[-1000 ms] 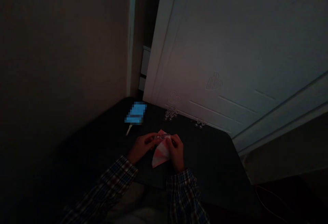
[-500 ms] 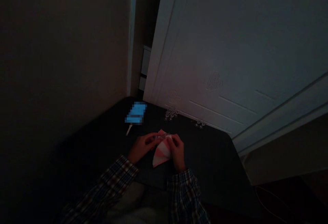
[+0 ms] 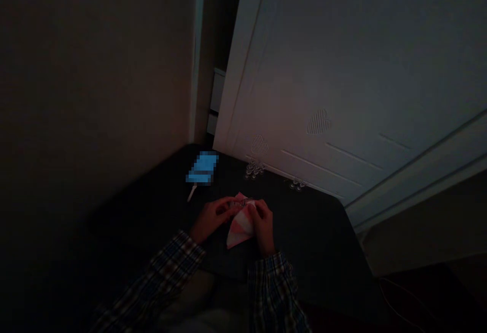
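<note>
Dim light falls on a pink and white checked cloth (image 3: 240, 227), which hangs down between my two hands over a dark table. My right hand (image 3: 264, 222) pinches the cloth at its upper right. From the other side, my left hand (image 3: 213, 215) closes its thumb and fingers at the upper left. Across the top of the cloth, between the fingertips, lies a small shiny, clear-looking object (image 3: 239, 203); its kind is too dark to make out. Both hands come out of plaid sleeves.
A lit phone-like screen (image 3: 203, 168), blurred out, lies at the back left of the dark table (image 3: 304, 241) with a white cable (image 3: 192, 192). Small clear round pieces stand in a larger cluster (image 3: 254, 169) and a smaller one (image 3: 297, 185) by the white panel (image 3: 342, 69).
Both hands and the cloth stay almost where they were. The light from the screen has turned dimmer and warmer.
</note>
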A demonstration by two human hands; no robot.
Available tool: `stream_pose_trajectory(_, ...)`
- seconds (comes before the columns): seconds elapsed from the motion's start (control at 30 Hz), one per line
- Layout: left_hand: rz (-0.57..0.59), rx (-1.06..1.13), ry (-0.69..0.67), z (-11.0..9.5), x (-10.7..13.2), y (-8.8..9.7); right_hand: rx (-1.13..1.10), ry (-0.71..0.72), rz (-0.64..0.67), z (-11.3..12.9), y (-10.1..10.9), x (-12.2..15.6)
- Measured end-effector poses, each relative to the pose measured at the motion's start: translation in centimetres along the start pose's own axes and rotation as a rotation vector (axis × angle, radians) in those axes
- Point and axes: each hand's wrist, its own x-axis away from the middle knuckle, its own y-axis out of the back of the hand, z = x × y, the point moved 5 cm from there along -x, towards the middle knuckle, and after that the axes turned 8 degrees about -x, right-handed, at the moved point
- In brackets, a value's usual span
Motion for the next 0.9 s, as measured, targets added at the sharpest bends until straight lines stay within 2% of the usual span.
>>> stream_pose_trajectory(0.7,-0.026,0.011,0.006,-0.34,0.14,0.36,0.061,-0.005,0.021,-0.28,-0.24,0.08)
stream_pose_trajectory(0.9,-0.051,-0.019,-0.024,-1.02,0.28,0.69,0.065,0.002,0.013,0.01,-0.41,0.13)
